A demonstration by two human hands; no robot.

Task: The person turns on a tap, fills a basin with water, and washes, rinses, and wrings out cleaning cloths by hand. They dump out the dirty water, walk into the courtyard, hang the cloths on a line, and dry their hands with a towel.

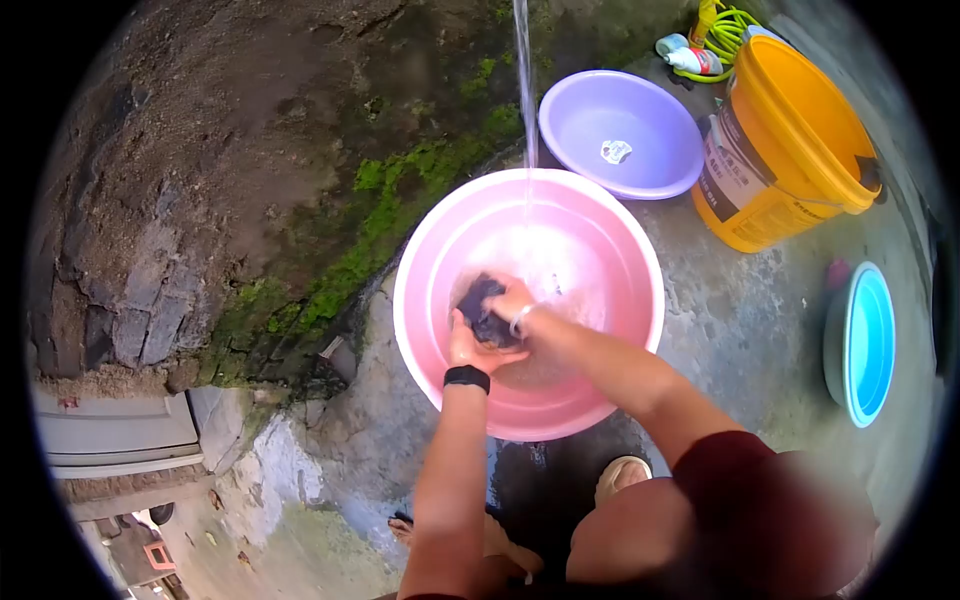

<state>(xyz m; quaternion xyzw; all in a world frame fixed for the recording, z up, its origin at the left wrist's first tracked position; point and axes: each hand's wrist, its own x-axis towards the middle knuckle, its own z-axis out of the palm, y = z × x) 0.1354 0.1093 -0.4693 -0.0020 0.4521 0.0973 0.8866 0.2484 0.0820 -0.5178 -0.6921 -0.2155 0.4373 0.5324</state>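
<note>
A large pink basin (420,320) holds shallow water, and a stream of water (526,90) falls into it from above. Inside it, both hands are on a bunched dark cloth (487,312). My left hand (475,347), with a black band at the wrist, cups the cloth from below and the left, its fingers curled round it. From the right, my right hand (513,300), with a pale bracelet at the wrist, presses its closed fingers into the cloth. Part of the cloth is hidden by the hands.
A purple basin (570,120) touches the back of the pink one. Right of it stands a yellow bucket (748,190), with bottles (695,61) and a green hose (735,30) behind. A blue basin (868,345) stands tilted at the right. Mossy wall (370,220) runs along the left.
</note>
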